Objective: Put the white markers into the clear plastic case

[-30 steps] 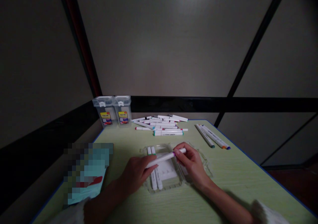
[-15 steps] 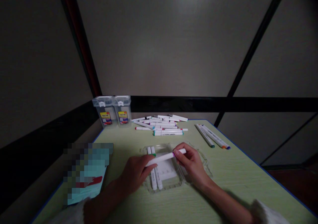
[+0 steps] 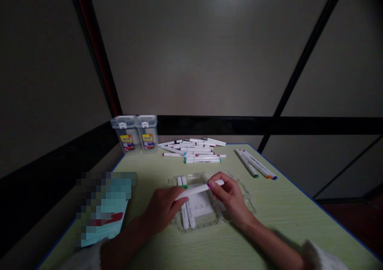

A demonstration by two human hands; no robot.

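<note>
A white marker [image 3: 196,191] with a purple band is held between my two hands, tilted slightly up to the right. My left hand [image 3: 164,206] is closed on its left end. At the right end, the fingers of my right hand [image 3: 226,192] pinch it by the purple band. Beneath the marker lies an open clear plastic case [image 3: 206,223] on the table. Two white markers with green bands [image 3: 188,214] lie side by side in the case's left part. My right hand and forearm hide some of the case's right half.
Several white markers [image 3: 202,159] are heaped at the back of the table [image 3: 233,242]. Three more markers [image 3: 254,164] lie at the right edge. Two clear lidded boxes [image 3: 146,132] stand at the back left. A teal flat item [image 3: 109,214], partly pixelated, lies at the left.
</note>
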